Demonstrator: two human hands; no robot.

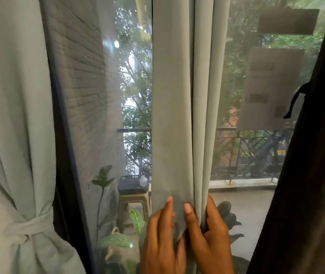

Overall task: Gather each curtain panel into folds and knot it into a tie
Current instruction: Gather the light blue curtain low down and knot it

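Observation:
A pale grey-green curtain panel point(177, 107) hangs straight down the middle of the window in a few vertical folds. My left hand point(161, 238) pinches its lower left part, thumb on the front of the cloth. My right hand point(211, 234) grips the gathered folds beside it, fingers wrapped round their right edge. At the far left, another pale curtain panel point(9, 115) is bunched and bound by a knotted tie point(29, 226) of the same cloth.
A dark curtain point(306, 184) with a black strap point(296, 99) fills the right edge. Behind the glass lie a balcony with a plastic stool point(133, 206), potted plants point(116, 240), a railing point(246, 143) and a brick wall point(82, 86). Paper sheets point(272, 88) stick to the pane.

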